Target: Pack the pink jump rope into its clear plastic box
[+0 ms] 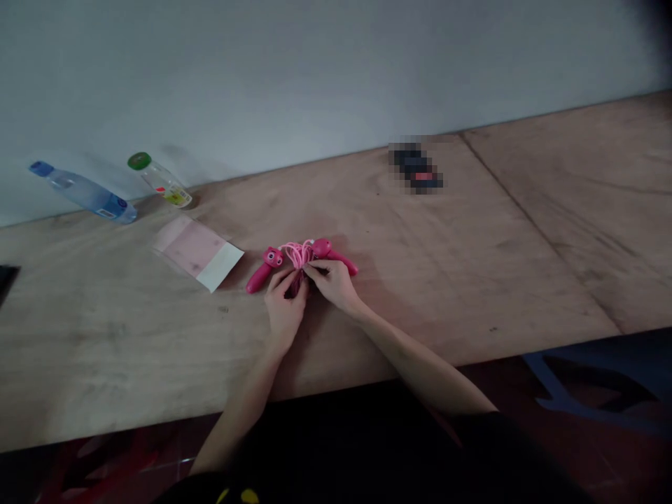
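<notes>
A pink jump rope lies bunched on the wooden table, its cord gathered in loops. One handle, with a small animal-like face, points to the lower left; the other handle slants to the right. My left hand pinches the gathered cord from the left side. From the right, my right hand pinches the same bundle with thumb and forefinger. The fingertips of both hands meet at the middle of the loops, where any tie is too small to make out.
Left of the rope lies a pink and white packet. Behind it, a green-capped bottle and a blue-capped water bottle stand near the wall. A blurred dark object lies at the back of the table.
</notes>
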